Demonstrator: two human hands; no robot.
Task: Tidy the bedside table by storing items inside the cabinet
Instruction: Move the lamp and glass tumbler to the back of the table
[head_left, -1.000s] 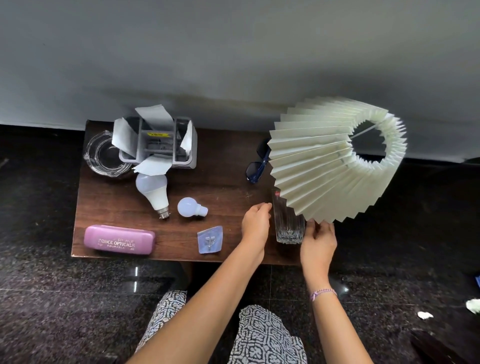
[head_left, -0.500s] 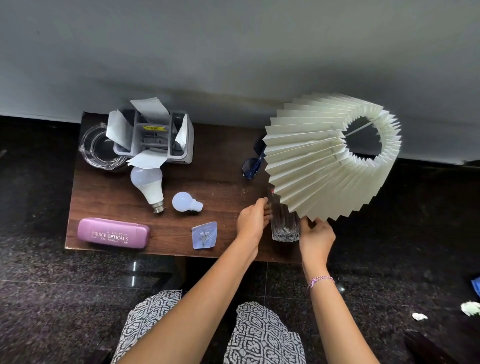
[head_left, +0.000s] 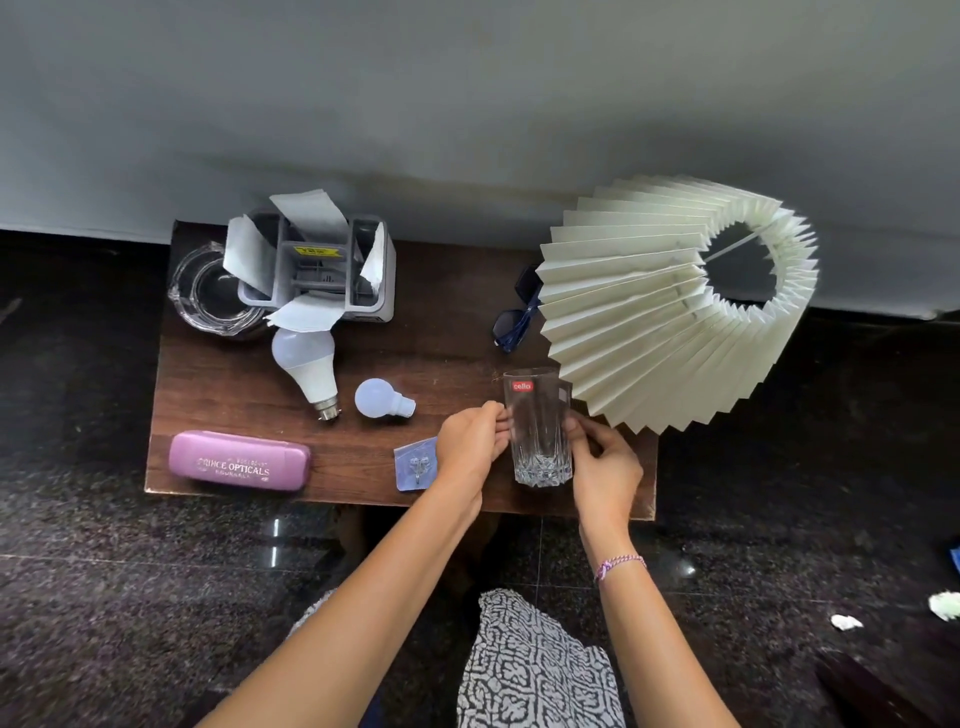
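Both hands on the glass tumbler (head_left: 537, 431), upright near the table (head_left: 234, 395) front edge: left hand (head_left: 470, 441) fingertips pinch its left side, right hand (head_left: 605, 460) fingers curl against its right side. Left of it, hook pack (head_left: 415, 465) just beside the left hand, then purple glasses case (head_left: 240, 461); behind those, small bulb (head_left: 382, 398) and large bulb (head_left: 306, 364) lying down. Back row: sunglasses (head_left: 514, 325) partly under the pleated lampshade (head_left: 660, 312), grey organiser (head_left: 322, 270), glass ashtray (head_left: 208, 291) far left.

Both our bare arms extend forward from the lower edge of the view, the forearms converging. Our left hand (head_left: 470, 448) curls its fingertips against the left side of the glass (head_left: 537, 431). Our right hand (head_left: 607, 463) grips the right side, thumb and fingers bent. A bracelet (head_left: 619, 563) circles our right wrist.
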